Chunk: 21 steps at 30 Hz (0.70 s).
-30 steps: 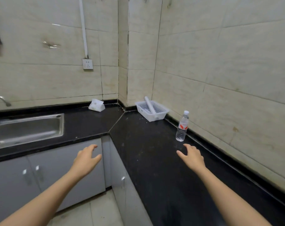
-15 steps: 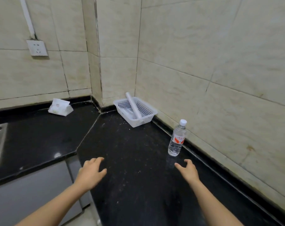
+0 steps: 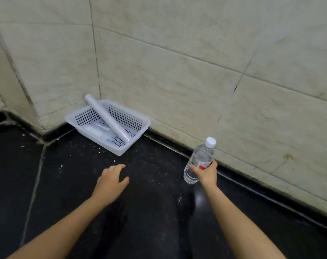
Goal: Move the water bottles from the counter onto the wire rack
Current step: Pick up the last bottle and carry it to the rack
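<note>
The water bottle (image 3: 201, 156) is gripped around its middle by the right hand (image 3: 205, 173), with fingers and thumb curled over the red-and-white label (image 3: 197, 161). It's a slim, clear plastic cylinder with ribbed sides and a white screw cap (image 3: 210, 142). It's tilted, cap leaning up toward the wall (image 3: 177, 81). The bottle is held low over the counter (image 3: 65, 184), near the dark strip where stone meets tile. Whether the base is touching the surface can't be told from this angle.

The left hand (image 3: 110, 181) is kept low over the counter, fingers loosely spread and a bit bent, with nothing held. Contact with the stone can't be made out either.

The counter is made of glossy black speckled stone, dusted with pale crumbs, and a light seam is run diagonally across its left side. The wall is covered in big cream tiles with a faint marbled grain, dark grout lines and a few stains.

Back in the corner, well apart from the bottle, a shallow rectangular white plastic basket (image 3: 112, 147) with perforated sides is set against the wall. A long pale roll (image 3: 107, 120) is laid diagonally across it, one end propped over the back rim.
</note>
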Tool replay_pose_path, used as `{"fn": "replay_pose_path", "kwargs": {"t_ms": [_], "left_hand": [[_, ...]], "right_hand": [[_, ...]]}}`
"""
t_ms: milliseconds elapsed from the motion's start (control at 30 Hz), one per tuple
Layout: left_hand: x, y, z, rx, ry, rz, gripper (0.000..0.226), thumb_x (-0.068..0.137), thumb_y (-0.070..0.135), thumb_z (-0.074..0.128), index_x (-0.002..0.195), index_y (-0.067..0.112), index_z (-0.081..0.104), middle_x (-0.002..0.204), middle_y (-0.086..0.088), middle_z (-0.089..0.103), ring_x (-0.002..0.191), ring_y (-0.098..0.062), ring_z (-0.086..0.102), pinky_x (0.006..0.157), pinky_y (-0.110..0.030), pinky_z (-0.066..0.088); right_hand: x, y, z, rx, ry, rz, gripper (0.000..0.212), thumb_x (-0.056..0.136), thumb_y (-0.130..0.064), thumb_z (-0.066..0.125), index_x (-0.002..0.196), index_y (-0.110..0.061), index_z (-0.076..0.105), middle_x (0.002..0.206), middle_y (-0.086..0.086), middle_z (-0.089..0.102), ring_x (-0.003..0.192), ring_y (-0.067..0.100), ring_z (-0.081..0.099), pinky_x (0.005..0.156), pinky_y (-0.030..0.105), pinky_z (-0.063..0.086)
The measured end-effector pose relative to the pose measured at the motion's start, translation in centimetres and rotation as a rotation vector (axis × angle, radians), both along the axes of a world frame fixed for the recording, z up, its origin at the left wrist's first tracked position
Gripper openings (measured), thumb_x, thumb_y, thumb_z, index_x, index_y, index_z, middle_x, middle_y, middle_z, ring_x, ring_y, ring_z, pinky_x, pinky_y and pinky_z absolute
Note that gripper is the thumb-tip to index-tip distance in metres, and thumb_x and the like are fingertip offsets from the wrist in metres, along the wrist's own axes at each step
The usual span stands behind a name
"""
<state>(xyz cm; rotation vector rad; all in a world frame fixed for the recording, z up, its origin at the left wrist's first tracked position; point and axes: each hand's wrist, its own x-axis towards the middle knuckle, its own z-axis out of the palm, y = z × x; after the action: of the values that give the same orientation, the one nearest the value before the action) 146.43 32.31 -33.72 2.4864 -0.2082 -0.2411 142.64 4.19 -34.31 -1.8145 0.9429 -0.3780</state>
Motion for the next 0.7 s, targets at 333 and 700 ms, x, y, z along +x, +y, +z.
{"fn": "replay_pose_path", "kwargs": {"t_ms": [333,700], "left_hand": [[7.0,1.6,-0.8,-0.145,0.051,-0.139,0.046,0.087,0.024,0.055,0.131,0.014,0.043,0.132,-0.007,0.050,0.123,-0.022,0.041,0.104,-0.039,0.037],[-0.5,-9.4,1.9,-0.186,0.053,-0.510,0.044,0.090,0.026,0.050,0.131,0.013,0.042,0.132,-0.008,0.050,0.123,-0.024,0.043,0.101,-0.037,0.039]], "right_hand": [[1.6,1.8,-1.1,-0.034,0.069,-0.279,0.066,0.068,-0.021,0.079,0.122,-0.007,0.043,0.121,0.018,0.058,0.109,0.036,0.056,0.087,0.036,0.042],[-14.6,1.2,-1.4,0.024,0.111,-0.334,0.059,0.052,-0.029,0.083,0.103,-0.018,0.055,0.100,0.004,0.068,0.095,0.026,0.064,0.089,0.044,0.050]]}}
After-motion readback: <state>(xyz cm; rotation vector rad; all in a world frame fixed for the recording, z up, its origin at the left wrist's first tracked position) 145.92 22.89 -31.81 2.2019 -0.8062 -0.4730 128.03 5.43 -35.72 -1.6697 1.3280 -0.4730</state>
